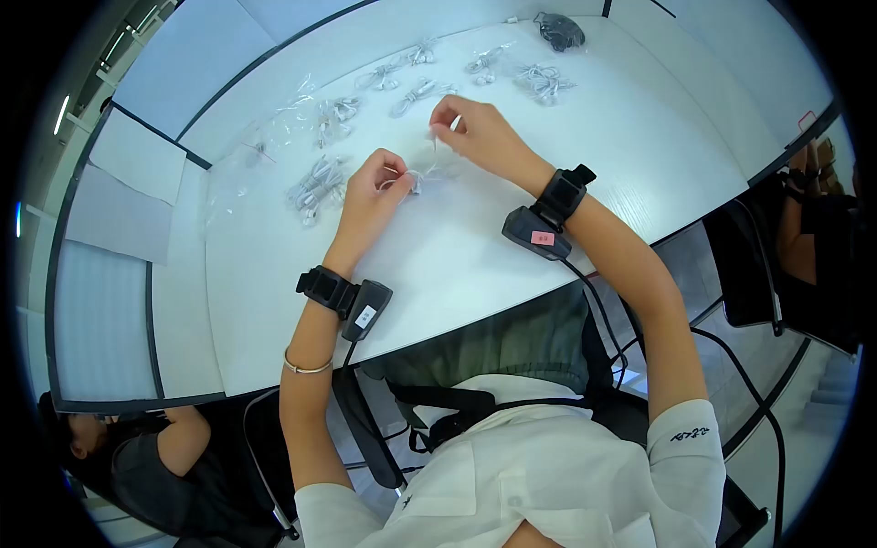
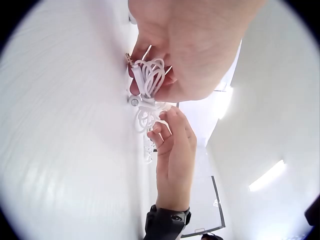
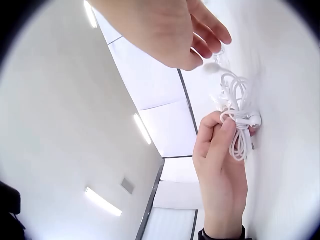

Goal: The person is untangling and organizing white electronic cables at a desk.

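Coiled white earphones (image 1: pixel 417 184) are held by my left hand (image 1: pixel 373 194), its thumb and fingers pinching the bundle low over the white table. The left wrist view shows the loops (image 2: pixel 153 77) and a metal plug (image 2: pixel 129 59) beside my left fingers. My right hand (image 1: pixel 484 137) is up and to the right of the bundle, thumb and fingertips together at a thin white end. In the right wrist view a blurred white earbud (image 3: pixel 212 67) lies at my right fingertips, its wire leading to the coil (image 3: pixel 240 142) in my left hand.
Several bundles of white cables (image 1: pixel 317 184) lie left and along the back of the white table (image 1: pixel 512 247). Clear plastic bags (image 1: pixel 292 105) are at the back left, a dark bagged item (image 1: pixel 559 32) at the back. Low partitions edge the table; people sit on both sides.
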Demonstrator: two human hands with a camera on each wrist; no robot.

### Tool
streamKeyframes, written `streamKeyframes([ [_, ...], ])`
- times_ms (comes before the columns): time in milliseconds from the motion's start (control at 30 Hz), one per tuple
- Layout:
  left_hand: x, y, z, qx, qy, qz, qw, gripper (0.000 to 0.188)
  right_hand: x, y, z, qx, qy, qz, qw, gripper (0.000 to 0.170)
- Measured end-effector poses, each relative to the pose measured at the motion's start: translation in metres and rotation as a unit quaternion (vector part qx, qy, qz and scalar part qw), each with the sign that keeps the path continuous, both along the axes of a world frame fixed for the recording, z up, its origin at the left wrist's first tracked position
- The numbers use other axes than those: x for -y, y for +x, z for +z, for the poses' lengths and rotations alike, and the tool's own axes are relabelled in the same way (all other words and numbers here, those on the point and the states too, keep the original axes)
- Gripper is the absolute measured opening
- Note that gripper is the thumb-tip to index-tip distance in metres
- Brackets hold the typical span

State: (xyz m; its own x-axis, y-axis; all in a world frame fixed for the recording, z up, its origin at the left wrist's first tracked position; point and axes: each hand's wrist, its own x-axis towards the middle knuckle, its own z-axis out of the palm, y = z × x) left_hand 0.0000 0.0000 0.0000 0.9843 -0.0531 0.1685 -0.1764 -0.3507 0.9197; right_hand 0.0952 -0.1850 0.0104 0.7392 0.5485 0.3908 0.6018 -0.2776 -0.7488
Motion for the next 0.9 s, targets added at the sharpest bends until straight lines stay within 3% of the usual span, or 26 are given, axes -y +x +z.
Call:
streamKeyframes([
  [67, 0.000, 0.001, -0.002, -0.020, -0.040, 0.003, 0.999, 0.011, 0.003, 0.001, 0.000, 0.058, 0.013, -0.050, 0.997, 0.014],
  [167, -0.001, 0.001, -0.002, -0.021, -0.044, 0.014, 0.999, 0.010, 0.001, -0.001, 0.001, 0.063, 0.019, -0.029, 0.997, 0.012],
  [333, -0.003, 0.003, -0.008, -0.007, -0.075, 0.038, 0.996, 0.009, -0.005, -0.012, 0.005, 0.047, -0.031, 0.112, 0.992, 0.013],
  [467, -0.005, 0.004, -0.008, -0.010, -0.108, 0.063, 0.992, 0.010, -0.005, -0.018, 0.008, 0.045, -0.070, 0.159, 0.984, 0.019],
  [567, -0.007, 0.006, -0.012, -0.006, -0.135, 0.050, 0.990, 0.009, -0.004, -0.024, 0.012, 0.024, -0.102, 0.163, 0.981, 0.021],
  [767, -0.003, 0.004, -0.008, -0.011, -0.158, 0.040, 0.987, 0.008, -0.006, -0.022, -0.001, 0.123, -0.071, 0.156, 0.978, 0.022],
  [900, -0.002, 0.002, -0.004, -0.040, -0.164, 0.040, 0.985, 0.007, -0.007, -0.021, -0.001, 0.131, -0.081, 0.137, 0.979, 0.019],
])
